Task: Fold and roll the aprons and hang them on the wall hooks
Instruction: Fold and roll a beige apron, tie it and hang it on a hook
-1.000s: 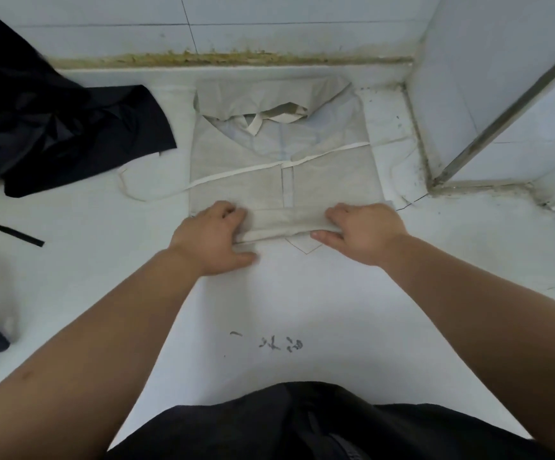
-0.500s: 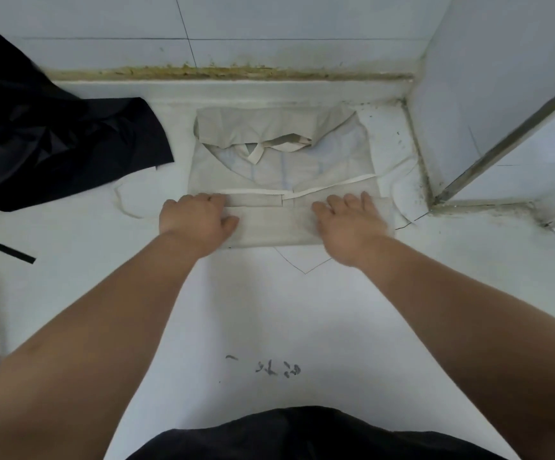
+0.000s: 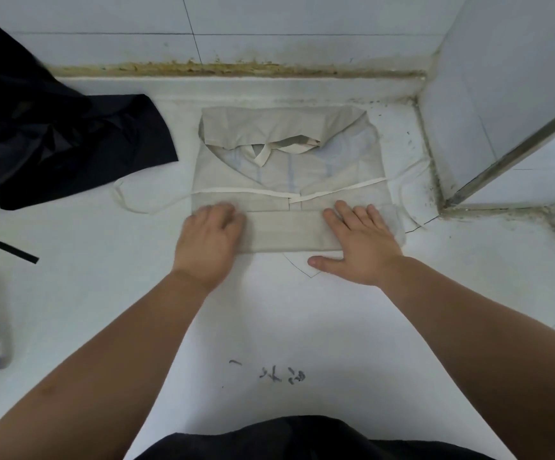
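beige apron (image 3: 289,161) lay on the white counter (image 3: 302,310), near edge turned into 1 folded band (image 3: 286,232). right hand (image 3: 360,240) pressed 1 end, fingers spread flat, likely to set the crease. left hand (image 3: 208,242) sat on the other end, fingers blurred, couldn't tell if flat or curled.
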